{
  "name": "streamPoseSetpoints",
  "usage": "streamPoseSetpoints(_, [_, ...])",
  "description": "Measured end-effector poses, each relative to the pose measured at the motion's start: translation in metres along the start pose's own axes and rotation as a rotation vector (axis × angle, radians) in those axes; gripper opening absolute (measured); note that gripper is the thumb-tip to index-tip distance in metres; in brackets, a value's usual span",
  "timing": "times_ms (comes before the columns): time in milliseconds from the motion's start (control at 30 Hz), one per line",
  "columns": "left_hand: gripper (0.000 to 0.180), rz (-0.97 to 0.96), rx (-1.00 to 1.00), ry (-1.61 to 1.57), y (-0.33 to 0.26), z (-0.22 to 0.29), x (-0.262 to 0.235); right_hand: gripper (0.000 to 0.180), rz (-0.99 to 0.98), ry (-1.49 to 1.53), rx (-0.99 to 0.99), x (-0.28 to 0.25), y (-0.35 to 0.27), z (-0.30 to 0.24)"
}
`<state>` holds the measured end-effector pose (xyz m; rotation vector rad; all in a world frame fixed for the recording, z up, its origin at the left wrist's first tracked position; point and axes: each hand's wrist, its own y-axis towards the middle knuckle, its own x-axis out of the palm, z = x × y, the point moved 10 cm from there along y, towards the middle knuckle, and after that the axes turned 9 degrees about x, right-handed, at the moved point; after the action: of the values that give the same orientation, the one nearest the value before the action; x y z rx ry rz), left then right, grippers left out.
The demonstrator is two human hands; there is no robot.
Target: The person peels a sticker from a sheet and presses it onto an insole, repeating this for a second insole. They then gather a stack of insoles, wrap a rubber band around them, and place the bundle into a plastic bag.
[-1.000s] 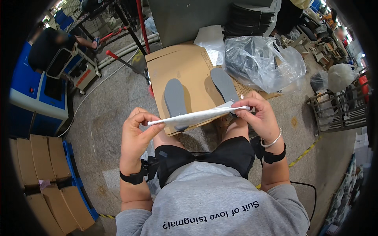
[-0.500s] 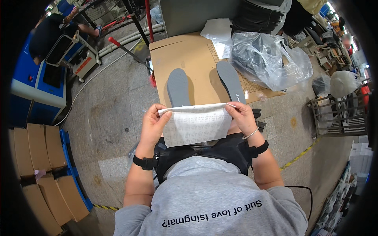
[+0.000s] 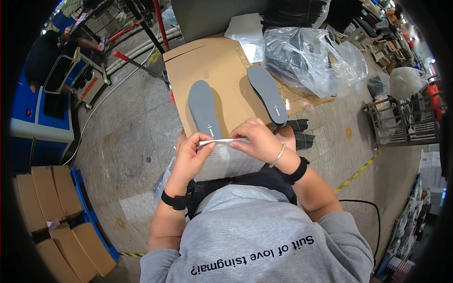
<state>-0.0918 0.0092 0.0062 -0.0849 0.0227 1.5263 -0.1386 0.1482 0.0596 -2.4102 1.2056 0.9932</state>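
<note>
A white sheet printed with small repeated rows, like a label sheet, lies over my lap with its far edge folded up. My left hand pinches the left end of that edge between thumb and fingers. Farther right along the same edge, my right hand is closed on the sheet, its fingers partly covering the fold. Beyond my hands, a grey shoe insole lies on the cardboard at left. Another grey insole rests at right, near the cardboard's edge. Both bear small white marks at their near ends.
Flat brown cardboard supports the insoles. At its far right sits a clear plastic bag with dark contents, beside a paper sheet. Dark strips are near my right knee. Cartons stand left; a metal cart stands right.
My right hand has moved left along the sheet's far edge, toward my left hand. The view has shifted slightly, and more of both insoles' near ends shows.
</note>
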Motion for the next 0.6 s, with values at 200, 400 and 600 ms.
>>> streamPoseSetpoints(200, [0.01,0.061,0.011,0.002,-0.006,-0.006,-0.003,0.022,-0.156,0.053,0.12,0.028,0.001,0.014])
streamPoseSetpoints(400, [0.011,0.187,-0.011,-0.025,-0.011,-0.05,-0.032,0.024,-0.147,-0.007,0.211,0.015,-0.013,0.056])
streamPoseSetpoints(600, [0.009,0.239,0.045,-0.16,-0.012,-0.051,-0.034,0.019,-0.185,0.422,0.487,0.002,-0.025,0.088])
